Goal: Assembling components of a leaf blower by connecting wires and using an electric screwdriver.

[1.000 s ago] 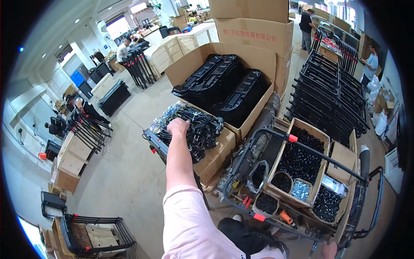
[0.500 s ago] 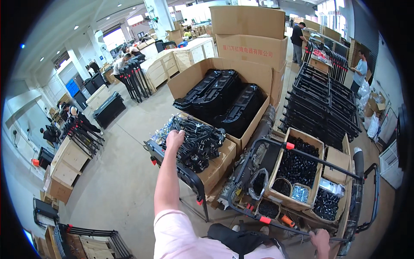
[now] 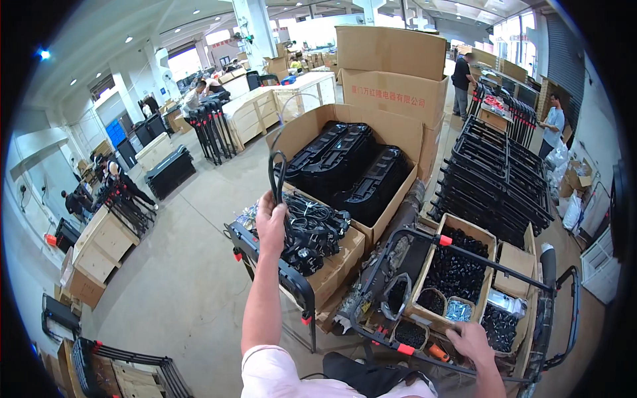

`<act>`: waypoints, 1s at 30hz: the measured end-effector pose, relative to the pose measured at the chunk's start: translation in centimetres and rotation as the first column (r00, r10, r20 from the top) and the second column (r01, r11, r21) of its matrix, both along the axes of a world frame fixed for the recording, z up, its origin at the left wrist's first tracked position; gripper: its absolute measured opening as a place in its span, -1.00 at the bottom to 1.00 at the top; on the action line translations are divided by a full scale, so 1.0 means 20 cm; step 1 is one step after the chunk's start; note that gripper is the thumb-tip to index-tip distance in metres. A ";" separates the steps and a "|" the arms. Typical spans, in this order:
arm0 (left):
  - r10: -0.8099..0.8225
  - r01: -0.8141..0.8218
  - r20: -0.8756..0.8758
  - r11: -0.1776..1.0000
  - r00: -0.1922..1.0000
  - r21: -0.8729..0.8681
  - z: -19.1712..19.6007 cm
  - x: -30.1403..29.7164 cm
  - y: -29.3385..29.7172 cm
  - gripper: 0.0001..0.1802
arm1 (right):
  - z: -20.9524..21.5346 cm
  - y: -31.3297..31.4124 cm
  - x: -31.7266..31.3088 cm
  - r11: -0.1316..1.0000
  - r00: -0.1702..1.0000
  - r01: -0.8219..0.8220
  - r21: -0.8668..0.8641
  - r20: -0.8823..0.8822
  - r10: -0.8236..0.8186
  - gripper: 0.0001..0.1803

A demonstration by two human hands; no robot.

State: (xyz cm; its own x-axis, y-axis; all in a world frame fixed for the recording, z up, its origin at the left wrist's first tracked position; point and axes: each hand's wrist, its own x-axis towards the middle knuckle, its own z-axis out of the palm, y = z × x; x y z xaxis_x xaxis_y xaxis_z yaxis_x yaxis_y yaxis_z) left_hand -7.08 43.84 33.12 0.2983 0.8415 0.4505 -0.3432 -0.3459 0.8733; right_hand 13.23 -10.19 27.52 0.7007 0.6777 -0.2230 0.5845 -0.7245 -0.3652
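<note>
Left hand (image 3: 271, 224) up high, fist clenched round a looped black cable (image 3: 277, 174), loop standing upright above the knuckles. Below the hand, cable trailing down into a tangled pile of black cables (image 3: 312, 231) heaped on a flat cardboard box (image 3: 340, 264). Forearm stretched straight out from a pink sleeve at the bottom edge.

Right hand (image 3: 472, 343) low on the right, fingers wrapped over the black metal frame (image 3: 424, 355) of a cart, just beside an orange-handled tool (image 3: 436, 351). On that cart, an open cardboard box of small black parts (image 3: 454, 268), with smaller tubs of black parts and a bag of shiny bits near its front edge.

Beyond the cable pile, a big open carton holding long black moulded housings (image 3: 352, 174), touching the flat box. Taller sealed cartons (image 3: 393, 73) stacked behind. To the right, stacked black wire frames (image 3: 494, 179). Further off, other people at work along the benches and by the shutter, well apart from both hands. Grey concrete floor (image 3: 186, 265) to the left.
</note>
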 end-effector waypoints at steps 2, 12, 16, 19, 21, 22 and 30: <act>-0.071 0.070 -0.061 0.997 0.996 -0.032 0.07 0.06 -0.17 -0.68 | 0.08 0.15 0.02 0.985 0.991 -0.048 0.166 -0.113 0.068 -0.60; -0.705 0.623 -0.259 0.707 0.660 -0.335 -0.13 0.26 -0.97 -0.54 | 0.52 1.00 0.22 0.396 0.817 0.211 0.894 -0.383 0.430 -0.55; -0.897 0.733 0.053 0.324 0.439 -0.599 -0.35 0.30 -1.21 -0.47 | 0.41 1.02 0.31 0.413 0.886 0.067 0.908 -0.244 0.394 -0.48; -0.889 0.789 0.359 0.005 0.284 -0.614 -0.43 0.34 -1.36 -0.48 | 0.28 0.99 0.41 0.318 0.716 0.516 0.795 -0.604 0.350 -0.51; -0.909 0.775 0.343 -0.036 0.237 -0.631 -0.46 0.34 -1.42 -0.49 | 0.32 0.97 0.47 0.133 0.428 0.850 0.509 -0.816 0.389 -0.55; -0.923 0.771 0.321 -0.043 0.214 -0.636 -0.50 0.32 -1.45 -0.49 | 0.30 0.96 0.53 0.103 0.300 0.918 0.383 -0.841 0.449 -0.56; -0.987 0.701 0.152 -0.076 0.047 -0.709 -0.52 0.24 -1.53 -0.51 | 0.25 0.63 0.85 -0.135 0.380 0.925 0.355 -0.873 0.307 -0.62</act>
State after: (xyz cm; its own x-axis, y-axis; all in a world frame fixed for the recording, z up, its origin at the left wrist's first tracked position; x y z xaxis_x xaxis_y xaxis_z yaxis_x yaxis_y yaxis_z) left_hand -2.24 13.18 22.69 0.9244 -0.2953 -0.2415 0.3631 0.4870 0.7943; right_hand 30.19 2.43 32.44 0.8951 0.3336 -0.2960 -0.4449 0.6215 -0.6449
